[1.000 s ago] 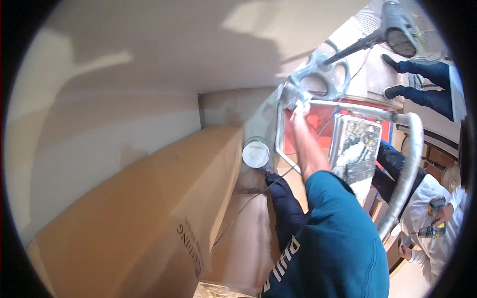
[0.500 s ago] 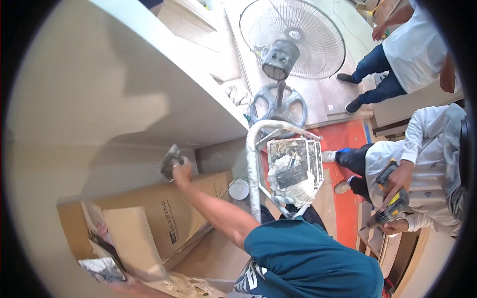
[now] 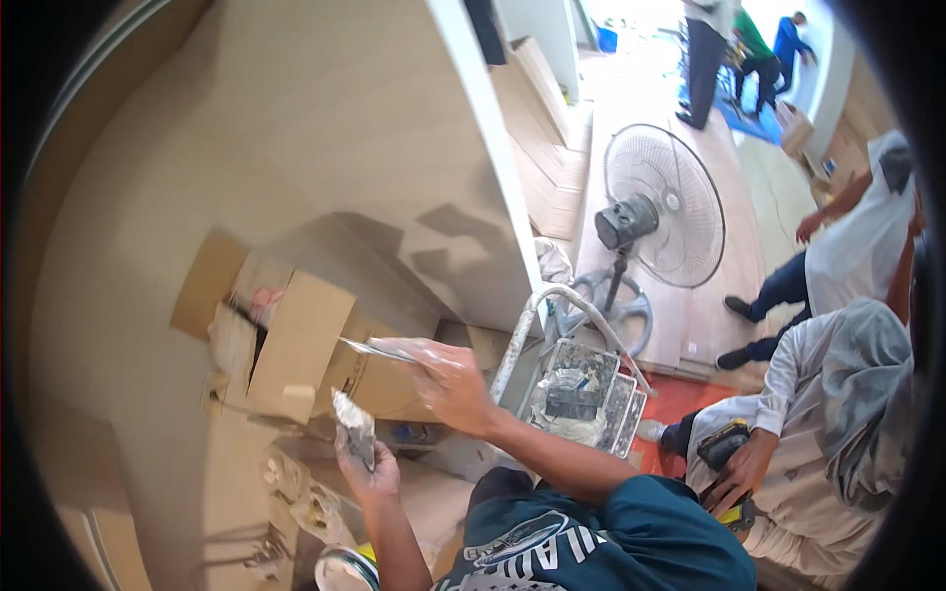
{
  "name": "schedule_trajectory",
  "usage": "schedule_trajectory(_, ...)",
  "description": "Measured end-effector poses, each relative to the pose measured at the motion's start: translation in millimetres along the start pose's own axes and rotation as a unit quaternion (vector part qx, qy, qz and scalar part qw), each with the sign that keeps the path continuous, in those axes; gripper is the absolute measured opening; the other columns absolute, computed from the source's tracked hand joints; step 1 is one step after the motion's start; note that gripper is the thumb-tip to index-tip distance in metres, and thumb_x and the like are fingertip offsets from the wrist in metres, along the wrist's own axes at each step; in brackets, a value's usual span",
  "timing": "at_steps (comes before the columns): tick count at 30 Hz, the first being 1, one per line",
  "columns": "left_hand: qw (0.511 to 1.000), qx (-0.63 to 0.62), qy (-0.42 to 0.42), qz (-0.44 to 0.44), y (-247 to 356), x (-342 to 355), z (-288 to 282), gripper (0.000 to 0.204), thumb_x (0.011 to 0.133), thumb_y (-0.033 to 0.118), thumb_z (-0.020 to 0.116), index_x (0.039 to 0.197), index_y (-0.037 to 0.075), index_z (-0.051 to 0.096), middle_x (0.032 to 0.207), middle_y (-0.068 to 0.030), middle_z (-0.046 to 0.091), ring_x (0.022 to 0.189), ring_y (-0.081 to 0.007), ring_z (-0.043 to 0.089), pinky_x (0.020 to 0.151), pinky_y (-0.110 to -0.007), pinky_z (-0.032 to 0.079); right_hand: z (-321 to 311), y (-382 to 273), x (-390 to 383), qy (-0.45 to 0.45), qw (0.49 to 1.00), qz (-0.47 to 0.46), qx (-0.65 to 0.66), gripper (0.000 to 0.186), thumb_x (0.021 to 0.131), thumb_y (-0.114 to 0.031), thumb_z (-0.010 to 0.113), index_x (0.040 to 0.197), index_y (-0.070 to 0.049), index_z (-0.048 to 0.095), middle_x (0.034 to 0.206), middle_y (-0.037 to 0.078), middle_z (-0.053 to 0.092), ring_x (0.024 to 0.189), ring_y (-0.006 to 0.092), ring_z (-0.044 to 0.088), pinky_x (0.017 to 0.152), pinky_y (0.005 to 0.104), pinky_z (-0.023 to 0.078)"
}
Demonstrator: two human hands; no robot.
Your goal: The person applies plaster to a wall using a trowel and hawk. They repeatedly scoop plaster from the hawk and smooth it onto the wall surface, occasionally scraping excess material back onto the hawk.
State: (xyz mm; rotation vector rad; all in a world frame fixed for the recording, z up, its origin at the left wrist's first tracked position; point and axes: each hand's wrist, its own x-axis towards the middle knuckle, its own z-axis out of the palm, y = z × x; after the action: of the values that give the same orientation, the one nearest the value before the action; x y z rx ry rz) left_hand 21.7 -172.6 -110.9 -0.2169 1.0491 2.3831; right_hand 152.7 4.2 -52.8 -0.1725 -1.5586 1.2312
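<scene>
the person's dark teal shirt (image 3: 641, 532) carries large white lettering and a white print across its front, creased and partly turned from view. beside it at the lower edge is a bucket (image 3: 323, 569) with a pale rim, partly covered by the left forearm.

the left hand (image 3: 374, 471) is closed around a flat blade (image 3: 359, 443) bearing whitish paste, tilted upward. the right hand (image 3: 448, 384), smeared with white, grips a thin blade (image 3: 370, 349) seen almost edge-on, above the first and apart from it. both tools are between the person's chest and an open carton (image 3: 305, 340) with raised flaps; dark print near the right hand is too small and covered to read. behind rises a smooth beige wall (image 3: 345, 148), crossed by angular shadows.

right of the arms, a white-spattered stepladder (image 3: 519, 340) bears a dark slab (image 3: 574, 402) amid whitish paste. red floor covering (image 3: 685, 394) shows beside it. a co-worker (image 3: 828, 433) in a dusty pale top has a hand on a black and yellow power tool (image 3: 724, 443).

farther off, a grey pedestal fan (image 3: 665, 202) stands on pinkish boards (image 3: 739, 197); another person (image 3: 847, 236) in white is at their right. at the bright far end, three more people are near a blue floor sheet (image 3: 754, 125).
</scene>
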Motion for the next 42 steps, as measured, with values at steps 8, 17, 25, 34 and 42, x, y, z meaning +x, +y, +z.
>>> schedule_trajectory(8,0.992,0.033,-0.105,-0.063,-1.5,-75.7,-5.5,0.03,0.096,0.023,0.06,0.122,0.008,0.057,0.111,-0.0047,0.066,0.094,-0.0149,0.066,0.074,-0.029,0.056,14.0,-61.2,-103.7,-0.176,0.964,-0.017,-0.199,0.056,0.076,0.002,0.066,0.129,-0.019,0.062,0.126,0.007,0.065,0.102,0.0267,0.068,0.08,0.0347,0.059)
schedule_trajectory(17,0.997,0.042,-0.066,-0.016,43.0,-136.9,-93.7,0.037,0.094,0.026,0.064,0.126,0.008,0.054,0.118,-0.0076,0.062,0.106,-0.022,0.063,0.089,-0.037,0.053,28.5,-63.8,-196.0,-0.03,0.851,0.483,0.204,0.046,0.095,-0.02,0.062,0.139,-0.012,0.05,0.099,0.002,0.068,0.085,0.0115,0.065,0.074,0.0264,0.055)
schedule_trajectory(25,0.988,0.034,-0.126,-0.087,37.5,-160.9,-136.9,0.034,0.093,0.022,0.065,0.122,0.006,0.055,0.112,-0.0091,0.065,0.099,-0.0215,0.066,0.083,-0.037,0.056,48.0,-69.1,-285.5,0.074,0.707,0.591,0.38,0.044,0.097,-0.025,0.061,0.137,-0.01,0.052,0.1,-0.004,0.059,0.073,0.0016,0.052,0.054,0.0154,0.041)
schedule_trajectory(34,0.99,0.019,-0.128,-0.062,90.1,-157.6,-128.0,0.043,0.095,0.027,0.063,0.131,0.008,0.051,0.124,-0.0073,0.06,0.112,-0.0227,0.061,0.095,-0.041,0.05,7.8,-121.8,-286.4,0.097,0.8,0.533,0.26,0.048,0.089,-0.012,0.066,0.133,-0.001,0.048,0.119,0.009,0.061,0.107,0.0206,0.064,0.09,0.0368,0.054)
schedule_trajectory(42,0.964,0.128,-0.23,-0.025,98.7,-134.5,-107.1,0.028,0.096,0.02,0.061,0.117,0.001,0.061,0.11,-0.0062,0.066,0.099,-0.0151,0.063,0.088,-0.031,0.05,31.5,-174.0,-209.8,-0.172,0.912,-0.09,-0.361,0.035,0.073,-0.01,0.075,0.107,-0.016,0.072,0.106,0.004,0.069,0.099,0.0236,0.063,0.087,0.0371,0.045)
